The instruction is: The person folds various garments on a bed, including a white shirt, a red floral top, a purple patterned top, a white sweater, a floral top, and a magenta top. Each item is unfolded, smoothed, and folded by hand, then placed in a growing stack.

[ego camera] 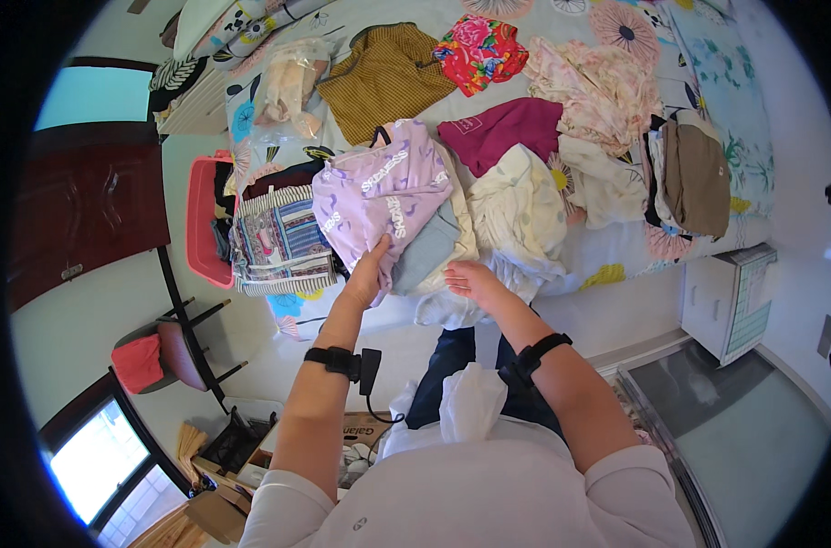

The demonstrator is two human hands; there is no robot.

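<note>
A lilac printed garment (367, 185) lies loosely folded on the bed in front of me. My left hand (369, 275) grips its lower edge, thumb on top and the other fingers mostly hidden. Under its right side show a grey-blue cloth (426, 253) and a cream garment (462, 219). My right hand (476, 282) hovers by the lower end of this stack with fingers slightly curled and nothing in them. Just right of it is a rumpled cream dotted cloth (522, 198). A folded patterned garment with striped edges (282, 240) sits left of the lilac one.
A pink plastic basket (206, 257) with clothes stands at the left. Farther back lie a mustard checked garment (391, 75), a red floral cloth (480, 51), a maroon garment (504, 133) and a pale floral garment (593, 89). Folded brown clothing (696, 178) is stacked at right, above a white cabinet (713, 301).
</note>
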